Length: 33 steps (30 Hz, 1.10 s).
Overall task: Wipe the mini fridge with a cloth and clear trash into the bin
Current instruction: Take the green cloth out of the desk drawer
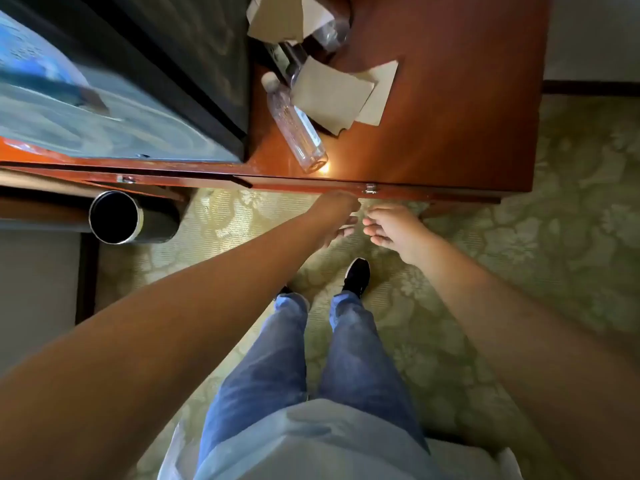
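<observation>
The black mini fridge (180,46) stands on the left of a red-brown wooden cabinet top (450,98). Beside it lie an empty clear plastic bottle (298,126), pale paper pieces (332,95), a second clear bottle (329,32) and more paper (277,19) at the back. A black round bin (117,218) stands on the floor to the left, below the cabinet's front edge. My left hand (337,216) and my right hand (391,230) hang close together just in front of that edge, fingers loosely curled, holding nothing that I can make out. No cloth is in view.
A blurred blue-grey surface (69,109) fills the upper left, over the fridge. Green patterned carpet (519,254) spreads below and to the right. My legs in jeans and a black shoe (356,277) stand in front of the cabinet. A metal hinge (370,188) sits on the edge.
</observation>
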Motion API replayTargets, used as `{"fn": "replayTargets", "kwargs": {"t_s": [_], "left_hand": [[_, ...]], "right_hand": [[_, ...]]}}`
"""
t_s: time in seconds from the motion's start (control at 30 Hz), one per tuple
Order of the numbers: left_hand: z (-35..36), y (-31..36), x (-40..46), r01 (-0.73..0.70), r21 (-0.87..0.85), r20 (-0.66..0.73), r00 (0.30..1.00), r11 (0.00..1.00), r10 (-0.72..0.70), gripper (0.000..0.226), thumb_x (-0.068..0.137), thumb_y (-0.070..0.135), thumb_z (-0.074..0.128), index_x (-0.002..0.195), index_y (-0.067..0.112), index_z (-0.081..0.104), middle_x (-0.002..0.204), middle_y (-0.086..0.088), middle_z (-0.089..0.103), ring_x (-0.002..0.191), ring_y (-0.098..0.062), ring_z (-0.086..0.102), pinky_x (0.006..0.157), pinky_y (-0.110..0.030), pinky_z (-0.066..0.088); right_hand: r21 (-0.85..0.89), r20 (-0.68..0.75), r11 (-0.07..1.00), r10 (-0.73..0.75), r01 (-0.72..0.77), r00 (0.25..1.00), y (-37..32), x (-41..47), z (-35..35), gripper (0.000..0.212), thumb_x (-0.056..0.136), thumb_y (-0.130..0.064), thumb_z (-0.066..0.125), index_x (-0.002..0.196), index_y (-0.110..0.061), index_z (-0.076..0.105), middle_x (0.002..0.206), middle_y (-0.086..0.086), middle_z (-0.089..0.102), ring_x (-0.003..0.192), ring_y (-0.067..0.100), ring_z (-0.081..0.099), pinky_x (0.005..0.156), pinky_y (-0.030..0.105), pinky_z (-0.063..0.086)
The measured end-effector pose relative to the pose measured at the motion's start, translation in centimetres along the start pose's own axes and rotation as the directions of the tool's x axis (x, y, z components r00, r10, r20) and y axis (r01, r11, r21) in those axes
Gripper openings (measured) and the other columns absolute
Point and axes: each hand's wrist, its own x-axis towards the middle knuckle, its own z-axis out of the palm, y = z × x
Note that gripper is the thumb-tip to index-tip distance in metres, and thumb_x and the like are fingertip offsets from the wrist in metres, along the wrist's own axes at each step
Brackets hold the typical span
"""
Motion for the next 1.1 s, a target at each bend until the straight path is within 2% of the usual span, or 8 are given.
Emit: {"fn": "replayTargets", "kwargs": {"t_s": [0.17, 0.27, 0.43, 0.57, 0.7, 0.87, 1.0, 1.1], "left_hand": [[1.6, -0.9, 4.0, 0.058, -0.01, 0.051, 0.997, 0.998, -0.058, 0.056, 0.101, 0.008, 0.052, 0.15, 0.03, 0.039, 0.105, -0.001, 0.061, 0.095, -0.02, 0.061, 0.077, -0.033, 0.052], [2.5, -1.5, 6.0, 0.041, 0.007, 0.055, 0.998, 0.999, -0.041, 0.06, 0.1, 0.005, 0.049, 0.15, 0.036, 0.035, 0.092, 0.0, 0.066, 0.086, -0.017, 0.063, 0.07, -0.03, 0.047], [3.3, -2.4, 8.5, 0.015, 0.041, -0.017, 1.0, 0.999, -0.015, 0.036, 0.099, 0.012, 0.051, 0.131, 0.028, 0.056, 0.077, 0.002, 0.066, 0.065, -0.011, 0.06, 0.067, -0.026, 0.046], [3.8, -2.2, 9.8, -0.012, 0.054, -0.123, 0.992, 0.998, 0.019, 0.02, 0.102, 0.017, 0.051, 0.119, 0.018, 0.061, 0.076, -0.003, 0.067, 0.061, -0.016, 0.059, 0.053, -0.024, 0.042], [4.1, -2.2, 10.5, -0.058, 0.142, -0.156, 0.985, 0.988, 0.08, 0.027, 0.101, 0.012, 0.052, 0.126, 0.006, 0.061, 0.086, -0.009, 0.064, 0.064, -0.02, 0.057, 0.051, -0.023, 0.042], [3.7, -2.1, 9.7, -0.092, 0.216, -0.121, 0.985, 0.972, 0.12, 0.032, 0.104, 0.01, 0.05, 0.132, -0.002, 0.061, 0.115, -0.019, 0.069, 0.067, -0.011, 0.057, 0.048, -0.015, 0.048], [3.8, -3.1, 8.7, 0.022, 0.349, -0.08, 0.997, 0.937, 0.007, 0.031, 0.103, 0.01, 0.049, 0.128, -0.003, 0.063, 0.126, -0.02, 0.068, 0.084, -0.02, 0.059, 0.056, -0.024, 0.048], [3.4, -4.5, 6.3, 0.184, 0.431, 0.003, 0.979, 0.884, -0.205, 0.02, 0.102, 0.014, 0.053, 0.107, 0.005, 0.07, 0.097, -0.01, 0.07, 0.072, -0.017, 0.056, 0.071, -0.029, 0.049]], "right_hand": [[0.044, -0.137, 0.999, -0.007, 0.014, 0.991, 0.5, 3.8, 0.4, 0.048, 0.1, -0.011, 0.052, 0.143, -0.031, 0.043, 0.116, -0.001, 0.061, 0.088, 0.013, 0.066, 0.085, 0.031, 0.058], [0.06, -0.145, 0.998, -0.012, 0.021, 0.989, 0.9, 5.7, 0.7, 0.047, 0.102, -0.016, 0.051, 0.144, -0.033, 0.042, 0.118, 0.0, 0.062, 0.093, 0.017, 0.067, 0.084, 0.033, 0.058], [0.068, -0.155, 0.995, -0.062, 0.073, 0.986, 1.8, 7.6, 1.0, 0.009, 0.102, -0.028, 0.054, 0.102, -0.026, 0.063, 0.093, -0.002, 0.069, 0.07, 0.01, 0.062, 0.067, 0.025, 0.05], [0.065, -0.196, 0.995, -0.059, 0.074, 0.979, 1.6, 8.7, 1.1, 0.02, 0.099, -0.025, 0.054, 0.081, -0.021, 0.062, 0.065, -0.005, 0.061, 0.054, 0.011, 0.055, 0.066, 0.029, 0.048], [0.017, -0.2, 0.996, -0.084, 0.089, 0.976, 1.5, 8.8, 1.3, 0.028, 0.098, -0.026, 0.055, 0.071, -0.02, 0.054, 0.066, 0.002, 0.058, 0.059, 0.021, 0.053, 0.063, 0.033, 0.045], [-0.037, -0.143, 0.999, -0.029, 0.024, 0.989, 0.8, 8.2, 0.9, 0.025, 0.096, -0.016, 0.052, 0.072, -0.02, 0.055, 0.062, 0.0, 0.056, 0.051, 0.017, 0.047, 0.052, 0.027, 0.038], [-0.166, -0.068, 0.98, 0.098, -0.108, 0.993, 1.6, 6.5, 0.5, 0.026, 0.098, -0.004, 0.044, 0.075, -0.009, 0.056, 0.064, 0.006, 0.055, 0.047, 0.014, 0.043, 0.047, 0.026, 0.031], [-0.279, -0.031, 0.934, 0.225, -0.225, 0.974, 3.1, 3.9, -0.1, 0.018, 0.099, -0.01, 0.05, 0.088, -0.008, 0.064, 0.071, 0.004, 0.062, 0.053, 0.012, 0.051, 0.053, 0.024, 0.038]]}}
